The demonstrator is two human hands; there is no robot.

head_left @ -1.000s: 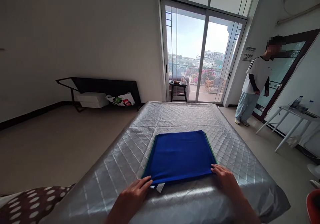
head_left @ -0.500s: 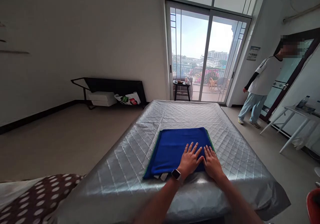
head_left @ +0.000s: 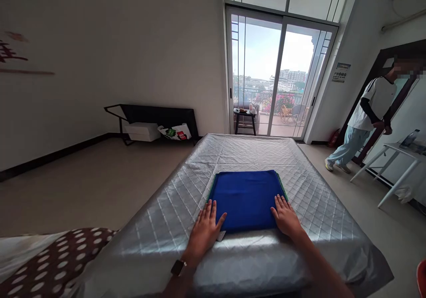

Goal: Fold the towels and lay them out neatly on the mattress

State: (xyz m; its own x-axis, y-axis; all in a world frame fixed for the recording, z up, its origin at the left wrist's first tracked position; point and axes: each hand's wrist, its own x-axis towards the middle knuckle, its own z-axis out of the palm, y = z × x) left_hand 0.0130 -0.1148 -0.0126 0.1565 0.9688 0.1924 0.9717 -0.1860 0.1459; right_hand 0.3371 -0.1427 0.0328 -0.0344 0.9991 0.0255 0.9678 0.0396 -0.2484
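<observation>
A folded blue cloth [head_left: 248,198] with green showing at its side edges lies flat on a table under a silver quilted cover [head_left: 173,209]. My left hand [head_left: 204,231], with a watch on the wrist, rests on the cloth's left edge near the front corner, fingers spread and thumb on the blue. On the cloth's right edge lies my right hand [head_left: 286,216], its fingers stretched forward and its thumb apart. Neither hand grips anything. A small white tag [head_left: 221,236] sticks out at the front left, beside my left hand.
A person [head_left: 366,107] in a white shirt stands at the right, near a white side table [head_left: 404,149] with bottles. Brown dotted fabric [head_left: 60,258] lies at the lower left. A black frame [head_left: 159,111] with a white box stands by the wall.
My left hand has moved from the cloth's middle to its left edge. My right hand stays on the right side. The person at the right has turned and moved rightward.
</observation>
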